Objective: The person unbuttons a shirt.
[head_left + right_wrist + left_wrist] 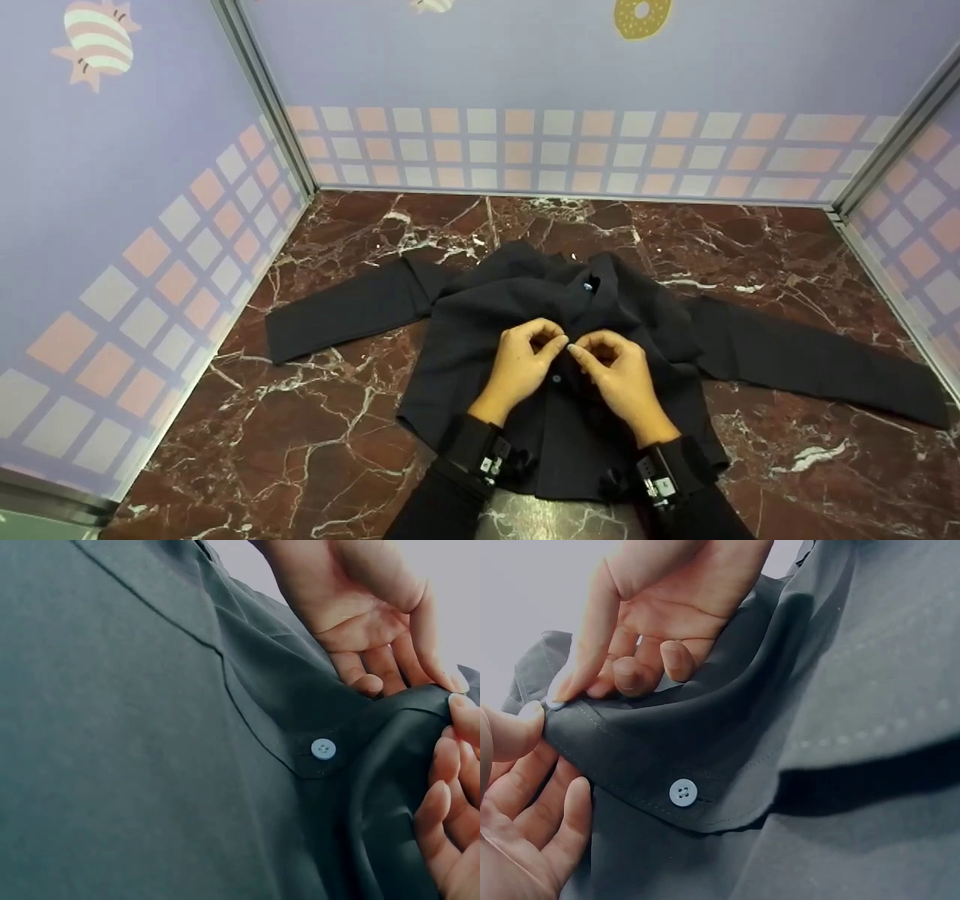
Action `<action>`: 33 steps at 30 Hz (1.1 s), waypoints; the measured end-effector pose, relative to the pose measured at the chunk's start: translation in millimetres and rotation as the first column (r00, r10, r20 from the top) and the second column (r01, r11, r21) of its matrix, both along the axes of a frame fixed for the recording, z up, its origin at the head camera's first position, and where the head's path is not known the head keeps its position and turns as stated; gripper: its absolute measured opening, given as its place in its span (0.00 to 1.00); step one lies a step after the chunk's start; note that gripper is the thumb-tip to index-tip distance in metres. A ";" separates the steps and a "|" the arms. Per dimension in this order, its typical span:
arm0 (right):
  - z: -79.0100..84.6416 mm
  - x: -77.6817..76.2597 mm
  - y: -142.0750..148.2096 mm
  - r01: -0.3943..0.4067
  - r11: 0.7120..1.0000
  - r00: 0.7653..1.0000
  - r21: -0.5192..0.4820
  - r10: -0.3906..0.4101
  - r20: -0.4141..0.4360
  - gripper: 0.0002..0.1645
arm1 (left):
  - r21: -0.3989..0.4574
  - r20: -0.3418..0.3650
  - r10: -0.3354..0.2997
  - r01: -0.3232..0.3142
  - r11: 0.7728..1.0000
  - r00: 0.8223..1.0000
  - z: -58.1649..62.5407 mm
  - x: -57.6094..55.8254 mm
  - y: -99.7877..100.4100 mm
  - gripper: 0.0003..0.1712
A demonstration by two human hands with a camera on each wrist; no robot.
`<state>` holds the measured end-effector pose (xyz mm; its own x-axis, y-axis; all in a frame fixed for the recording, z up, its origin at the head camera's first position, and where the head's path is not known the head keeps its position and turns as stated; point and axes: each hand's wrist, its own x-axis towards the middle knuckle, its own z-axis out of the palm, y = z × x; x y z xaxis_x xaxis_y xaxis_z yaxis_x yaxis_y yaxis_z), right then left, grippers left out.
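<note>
A dark button-up shirt (469, 322) lies front up on the marbled surface, its collar towards the far side and its sleeves spread to both sides. Over its front, my left hand (519, 364) pinches the placket between thumb and index finger. Close against it, my right hand (621, 375) pinches the same edge, the fingertips of both hands nearly meeting. A pale button (556, 379) shows just below the hands, and another button (588, 286) sits near the collar. In both wrist views the fabric is lifted at the pinch; whether a button is between the fingertips is hidden.
The red-brown marbled tabletop (300, 435) extends around the shirt. Patterned panels enclose it, with a back wall (480, 75), a left wall (150, 187) and a right wall (922, 180). The shirt's right-hand sleeve (825, 367) reaches close to the right wall.
</note>
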<state>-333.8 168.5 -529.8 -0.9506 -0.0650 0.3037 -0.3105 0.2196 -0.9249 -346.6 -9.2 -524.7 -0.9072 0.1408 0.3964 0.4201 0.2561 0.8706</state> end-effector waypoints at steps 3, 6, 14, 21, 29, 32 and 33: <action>0.8 -0.1 -0.5 0.031 0.999 1.000 0.015 -0.031 -0.001 0.04 | -0.004 0.000 -0.011 0.011 1.000 1.000 0.5 0.2 -0.4 0.04; 2.0 0.0 -2.0 0.069 0.997 0.997 0.042 -0.068 -0.020 0.04 | -0.021 -0.011 -0.020 0.019 1.000 1.000 0.6 -0.3 -0.5 0.05; 3.4 0.2 -3.0 0.096 0.995 0.995 -0.024 -0.096 0.031 0.06 | -0.016 0.028 -0.054 0.055 0.998 0.998 -0.1 -0.3 -1.4 0.05; 2.7 -1.4 0.1 0.043 0.995 0.992 -0.092 -0.032 0.124 0.07 | 0.009 0.028 -0.025 0.025 1.000 0.999 -0.2 -0.9 0.2 0.03; 3.5 -0.6 1.1 0.049 0.990 0.985 -0.136 -0.025 0.173 0.05 | 0.041 0.002 -0.054 0.054 0.998 0.999 -0.3 -0.1 1.5 0.02; 3.5 -0.5 1.2 0.039 0.989 0.985 -0.142 -0.014 0.171 0.05 | 0.045 0.005 -0.055 0.055 0.997 0.998 -0.3 -0.3 1.0 0.02; 3.5 -0.5 1.3 0.036 0.988 0.985 -0.149 -0.010 0.172 0.05 | 0.049 0.012 -0.057 0.057 0.997 0.998 -0.3 -0.3 0.8 0.02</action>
<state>-334.3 169.8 -526.3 -0.9898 -0.0085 0.1421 -0.1423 0.0790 -0.9867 -346.8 -8.4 -525.1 -0.9033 0.1733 0.3924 0.4215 0.1889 0.8869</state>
